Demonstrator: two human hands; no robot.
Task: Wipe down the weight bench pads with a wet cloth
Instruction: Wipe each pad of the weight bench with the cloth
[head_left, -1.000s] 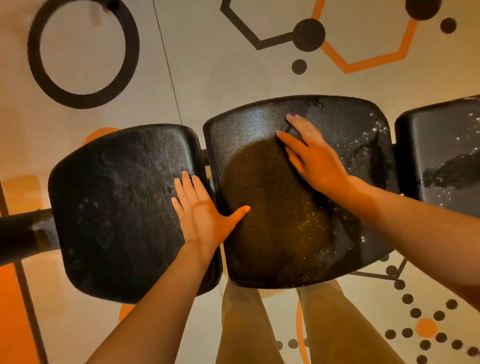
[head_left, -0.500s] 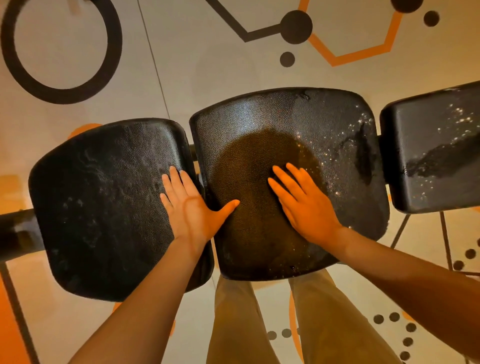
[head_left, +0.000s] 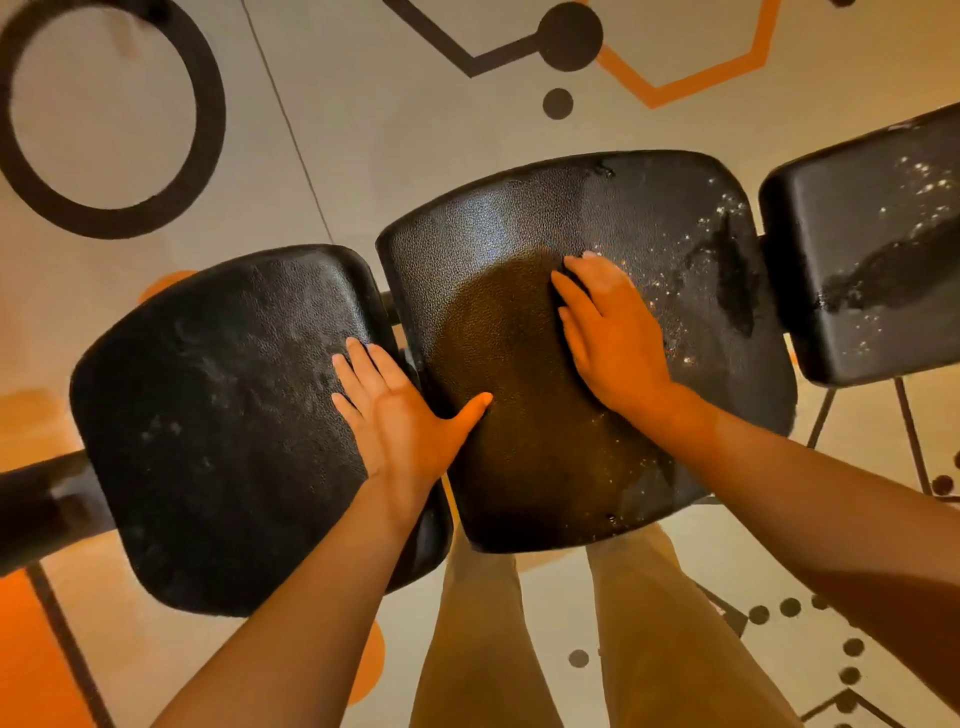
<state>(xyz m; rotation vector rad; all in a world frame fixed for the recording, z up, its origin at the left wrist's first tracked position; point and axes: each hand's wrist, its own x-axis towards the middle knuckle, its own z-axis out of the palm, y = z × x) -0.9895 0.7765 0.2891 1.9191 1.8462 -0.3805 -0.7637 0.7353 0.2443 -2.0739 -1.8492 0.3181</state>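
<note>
I see three pads in a row across my view: the left pad (head_left: 218, 426), the middle pad (head_left: 519, 364) just beside it, and the right pad (head_left: 872, 249) beyond a narrow gap. My left hand (head_left: 400, 421) lies flat on the left pad's right edge, thumb reaching onto the middle pad. My right hand (head_left: 613, 338) rests on the middle pad, possibly over a cloth, though I cannot tell. The floor (head_left: 363, 130) lies beneath, my legs (head_left: 597, 649) below the middle pad.

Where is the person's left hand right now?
The left hand rests flat on the right edge of the left pad, its thumb reaching across the gap onto the middle pad.
</note>
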